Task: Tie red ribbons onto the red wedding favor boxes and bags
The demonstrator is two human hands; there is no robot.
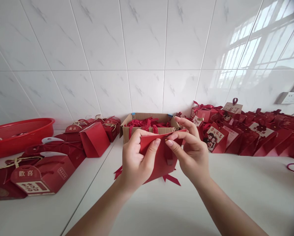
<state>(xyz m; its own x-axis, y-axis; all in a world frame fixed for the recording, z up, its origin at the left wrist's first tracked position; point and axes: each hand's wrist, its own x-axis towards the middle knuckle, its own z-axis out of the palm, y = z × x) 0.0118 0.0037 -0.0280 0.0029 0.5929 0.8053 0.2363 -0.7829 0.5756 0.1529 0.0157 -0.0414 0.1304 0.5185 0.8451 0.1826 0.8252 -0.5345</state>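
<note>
Held up in front of me over the white table is a red gift box [159, 162], tilted, with its top edge toward my fingers. My left hand [139, 157] is closed on the box's upper left edge, thumb on the near face and fingers behind. At the upper right edge, my right hand [192, 152] pinches with thumb and forefinger beside a small gold-coloured stud [166, 139]. A short dark red strap [170, 159] hangs on the near face. Dark red ribbon ends [171, 179] stick out below the box. What the fingers behind the box touch is hidden.
A cardboard box [161, 116] of red ribbons stands against the tiled wall. Finished-looking red gift boxes crowd the right [262, 134] and left [55, 170] sides. A red plastic basin [21, 126] is at far left. A wall socket [291, 97] is at right.
</note>
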